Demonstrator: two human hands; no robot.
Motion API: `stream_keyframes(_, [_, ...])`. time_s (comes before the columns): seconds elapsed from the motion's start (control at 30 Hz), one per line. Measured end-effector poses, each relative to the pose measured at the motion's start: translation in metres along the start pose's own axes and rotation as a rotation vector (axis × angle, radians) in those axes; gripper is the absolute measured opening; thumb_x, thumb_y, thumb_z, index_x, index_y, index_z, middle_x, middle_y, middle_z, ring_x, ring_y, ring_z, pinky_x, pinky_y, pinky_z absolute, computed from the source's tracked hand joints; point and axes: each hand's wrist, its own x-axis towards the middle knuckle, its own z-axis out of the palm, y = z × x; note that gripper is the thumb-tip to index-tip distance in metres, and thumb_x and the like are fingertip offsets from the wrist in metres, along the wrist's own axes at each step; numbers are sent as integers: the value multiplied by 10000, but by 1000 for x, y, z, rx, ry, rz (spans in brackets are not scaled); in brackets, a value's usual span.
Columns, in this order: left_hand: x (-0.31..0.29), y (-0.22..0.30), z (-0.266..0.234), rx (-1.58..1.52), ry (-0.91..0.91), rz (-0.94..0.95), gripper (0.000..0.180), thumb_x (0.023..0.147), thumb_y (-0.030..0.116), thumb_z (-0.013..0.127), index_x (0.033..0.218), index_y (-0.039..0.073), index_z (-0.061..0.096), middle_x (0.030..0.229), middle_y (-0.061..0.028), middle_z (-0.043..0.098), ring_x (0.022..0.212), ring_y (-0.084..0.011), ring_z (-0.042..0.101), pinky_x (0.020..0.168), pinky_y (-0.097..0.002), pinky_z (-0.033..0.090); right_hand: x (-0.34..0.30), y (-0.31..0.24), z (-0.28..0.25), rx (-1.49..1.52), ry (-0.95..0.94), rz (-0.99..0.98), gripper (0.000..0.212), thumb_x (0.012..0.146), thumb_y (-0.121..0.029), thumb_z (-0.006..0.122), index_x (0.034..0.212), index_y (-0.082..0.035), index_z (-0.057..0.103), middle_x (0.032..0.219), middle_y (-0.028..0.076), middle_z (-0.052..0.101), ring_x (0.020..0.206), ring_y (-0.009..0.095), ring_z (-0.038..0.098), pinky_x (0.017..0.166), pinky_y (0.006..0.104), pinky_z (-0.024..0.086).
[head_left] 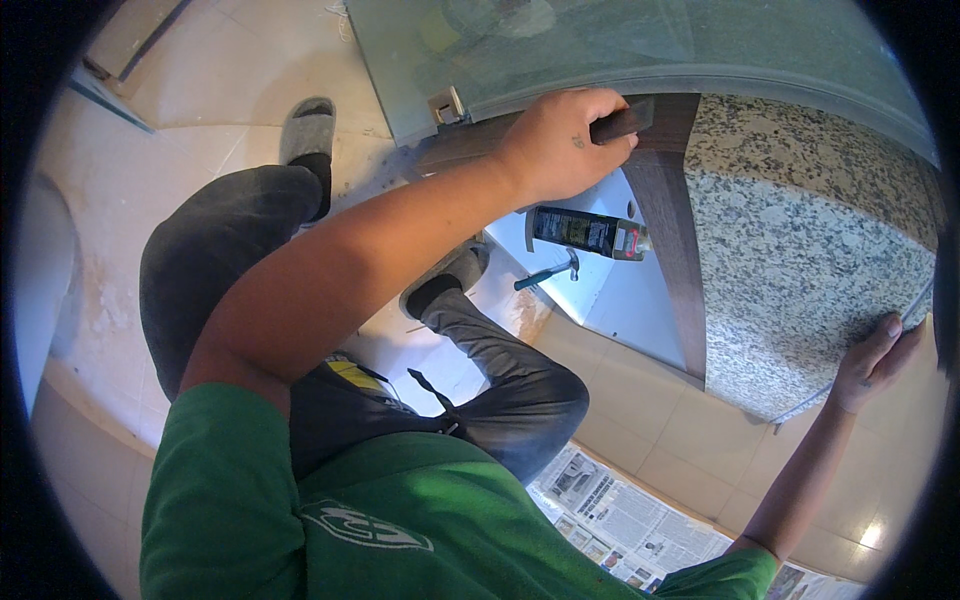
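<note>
Held in my left hand is a short dark brown piece, perhaps wood, with my fingers closed around it. It is over the dark wood-grain cabinet frame, beside a glass panel. At the far right, my right hand grips the edge of a speckled granite slab, thumb on the near rim. A thin pale strip runs along that edge; its kind is unclear. Between my hands, inside the white cabinet opening, lie a black bottle and a hammer.
A metal clamp fitting sits at the glass panel's corner. Newspaper sheets lie on the tiled floor below the slab. My legs and slippered feet occupy the left and middle. A pale rounded object stands at the left edge.
</note>
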Motion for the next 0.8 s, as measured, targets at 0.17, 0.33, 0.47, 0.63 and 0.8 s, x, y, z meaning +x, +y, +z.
stream_keyframes(0.17, [0,5,-2,-34,-55,-20,273,883,244,752,1042,25,715,927,-151,731,843,-255,698,792,-360,543,0,-1,-1,-5,-13,16,543,1106,-367,457,1399,89,495,1196,209,627,1052,273,606,935,361,482])
stream_keyframes(0.33, [0,3,0,-90,-60,-44,234,890,203,756,1021,14,714,867,-72,715,775,-125,624,752,-300,515,1,-4,-1,-22,-2,3,543,1104,-373,459,1392,86,501,1199,210,627,1057,278,606,940,364,481])
stream_keyframes(0.47, [5,-3,-5,-161,-119,-96,224,906,219,744,996,15,722,839,-46,693,753,-109,601,729,-294,505,-2,3,-2,-7,-21,26,532,1104,-362,460,1388,85,505,1198,209,628,1057,279,606,940,363,481])
stream_keyframes(0.63, [10,4,-5,-53,-104,-116,305,890,305,772,973,16,728,847,-56,696,775,-134,621,723,-316,507,0,2,0,-19,1,-3,515,1101,-342,470,1383,88,507,1203,199,627,1060,270,605,939,353,481])
stream_keyframes(0.8, [17,17,-9,-145,-183,-305,344,822,346,826,926,33,729,848,-89,712,778,-178,648,712,-342,515,-4,9,-3,8,-14,37,513,1102,-333,470,1389,91,503,1212,201,631,1067,272,612,945,354,485])
